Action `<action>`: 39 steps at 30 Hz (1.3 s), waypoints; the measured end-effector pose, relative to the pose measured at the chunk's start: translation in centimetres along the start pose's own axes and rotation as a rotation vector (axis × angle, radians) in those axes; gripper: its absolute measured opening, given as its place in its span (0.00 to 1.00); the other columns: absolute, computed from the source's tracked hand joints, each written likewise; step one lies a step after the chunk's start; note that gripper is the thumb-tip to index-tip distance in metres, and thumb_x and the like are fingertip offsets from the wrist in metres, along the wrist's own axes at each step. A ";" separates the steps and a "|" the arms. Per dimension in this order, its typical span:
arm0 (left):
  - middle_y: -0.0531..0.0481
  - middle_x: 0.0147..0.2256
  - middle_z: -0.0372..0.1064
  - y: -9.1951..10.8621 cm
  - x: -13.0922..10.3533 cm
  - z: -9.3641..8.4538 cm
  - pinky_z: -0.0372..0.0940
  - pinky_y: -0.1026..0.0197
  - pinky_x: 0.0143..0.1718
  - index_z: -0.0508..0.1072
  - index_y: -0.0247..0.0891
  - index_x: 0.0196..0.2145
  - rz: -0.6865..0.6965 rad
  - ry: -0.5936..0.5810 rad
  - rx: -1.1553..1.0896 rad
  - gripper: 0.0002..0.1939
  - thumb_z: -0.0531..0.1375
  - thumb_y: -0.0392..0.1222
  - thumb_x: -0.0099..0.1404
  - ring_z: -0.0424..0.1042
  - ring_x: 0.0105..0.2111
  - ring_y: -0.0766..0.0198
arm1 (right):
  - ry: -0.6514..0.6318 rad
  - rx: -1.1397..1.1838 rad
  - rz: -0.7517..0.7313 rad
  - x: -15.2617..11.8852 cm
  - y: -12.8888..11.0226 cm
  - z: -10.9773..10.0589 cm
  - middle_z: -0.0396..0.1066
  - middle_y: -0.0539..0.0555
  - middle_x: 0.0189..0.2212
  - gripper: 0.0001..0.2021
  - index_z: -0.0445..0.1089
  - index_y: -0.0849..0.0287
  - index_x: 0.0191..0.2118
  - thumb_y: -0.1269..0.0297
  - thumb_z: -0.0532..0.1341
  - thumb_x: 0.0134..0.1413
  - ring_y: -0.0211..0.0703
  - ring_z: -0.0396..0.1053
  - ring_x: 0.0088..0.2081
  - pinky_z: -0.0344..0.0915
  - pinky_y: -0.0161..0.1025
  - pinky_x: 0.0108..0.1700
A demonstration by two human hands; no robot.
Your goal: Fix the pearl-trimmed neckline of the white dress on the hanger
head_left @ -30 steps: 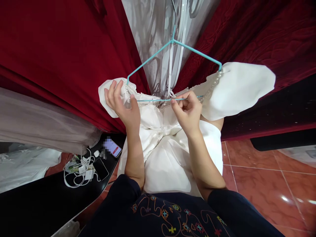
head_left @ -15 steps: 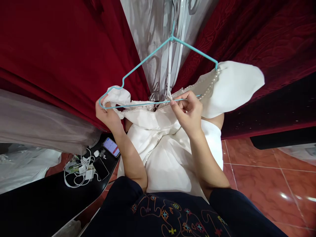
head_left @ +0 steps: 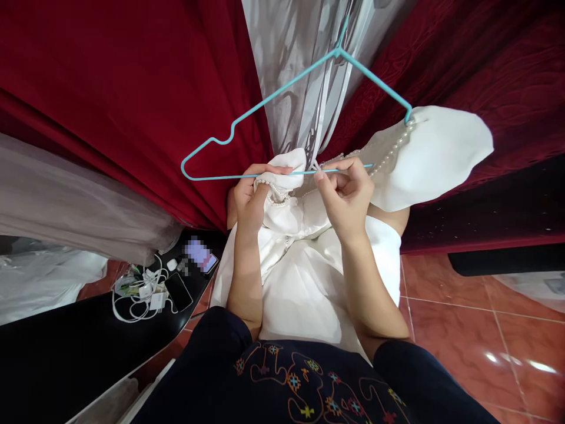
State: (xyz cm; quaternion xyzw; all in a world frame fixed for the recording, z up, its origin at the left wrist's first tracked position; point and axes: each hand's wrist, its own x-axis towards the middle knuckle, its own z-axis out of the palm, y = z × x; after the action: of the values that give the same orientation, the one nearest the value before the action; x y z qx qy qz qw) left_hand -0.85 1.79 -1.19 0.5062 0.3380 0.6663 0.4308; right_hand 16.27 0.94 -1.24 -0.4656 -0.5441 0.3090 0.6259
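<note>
A white dress (head_left: 304, 288) with pearl-beaded edging lies across my lap. Its right sleeve (head_left: 441, 153) hangs on the right end of a light blue clothes hanger (head_left: 282, 97). My left hand (head_left: 252, 197) grips the bunched left sleeve (head_left: 286, 165), near the hanger's bottom bar, with the thumb against the pearls. The hanger's left end is bare. My right hand (head_left: 348, 197) pinches a thin white ribbon loop (head_left: 316, 165) at the bar, its other fingers curled by the hanger. The inside of that grip is partly hidden.
Red curtains (head_left: 132, 88) surround a sheer white cloth (head_left: 286, 65) ahead. On a black bench (head_left: 66, 347) at left lie a tangle of white cables (head_left: 145, 294), a dark phone (head_left: 179, 292) and a second phone (head_left: 207, 262), partly blurred. Red floor tiles (head_left: 454, 330) show at right.
My left hand has moved right, from the hanger's left end toward its middle, bringing the left sleeve off that end. The hanger shifted slightly right; my right hand keeps its pinch.
</note>
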 end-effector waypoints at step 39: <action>0.52 0.30 0.78 -1.2 0.8 2.1 0.74 0.54 0.49 0.72 0.44 0.39 0.056 0.170 -0.027 0.18 0.66 0.60 0.69 0.82 0.41 0.55 | 0.106 -0.274 -0.352 0.3 4.6 -7.5 0.80 0.54 0.40 0.06 0.82 0.53 0.41 0.60 0.67 0.65 0.46 0.78 0.43 0.76 0.46 0.46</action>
State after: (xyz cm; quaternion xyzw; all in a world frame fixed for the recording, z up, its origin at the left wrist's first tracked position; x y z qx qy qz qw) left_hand 1.33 3.06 -1.36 0.4511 0.3501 0.7231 0.3887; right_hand 24.16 1.05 -5.15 -0.4597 -0.6201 0.0931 0.6289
